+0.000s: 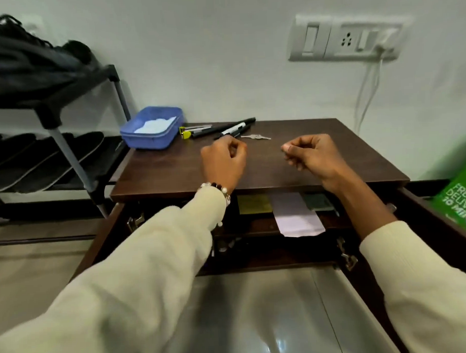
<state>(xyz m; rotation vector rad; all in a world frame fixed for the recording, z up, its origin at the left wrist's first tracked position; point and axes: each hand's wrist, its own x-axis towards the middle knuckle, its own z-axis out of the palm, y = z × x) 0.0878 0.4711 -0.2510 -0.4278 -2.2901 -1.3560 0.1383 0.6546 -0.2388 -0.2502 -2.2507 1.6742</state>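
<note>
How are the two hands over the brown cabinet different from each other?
The left hand wears a bead bracelet at its wrist; the right hand wears none. The left sleeve reaches the wrist, while the right sleeve sits further up, leaving the forearm bare. Both hands have curled fingers and are over the cabinet top, close to the keys. Whether either pinches something tiny is too small to tell.
</note>
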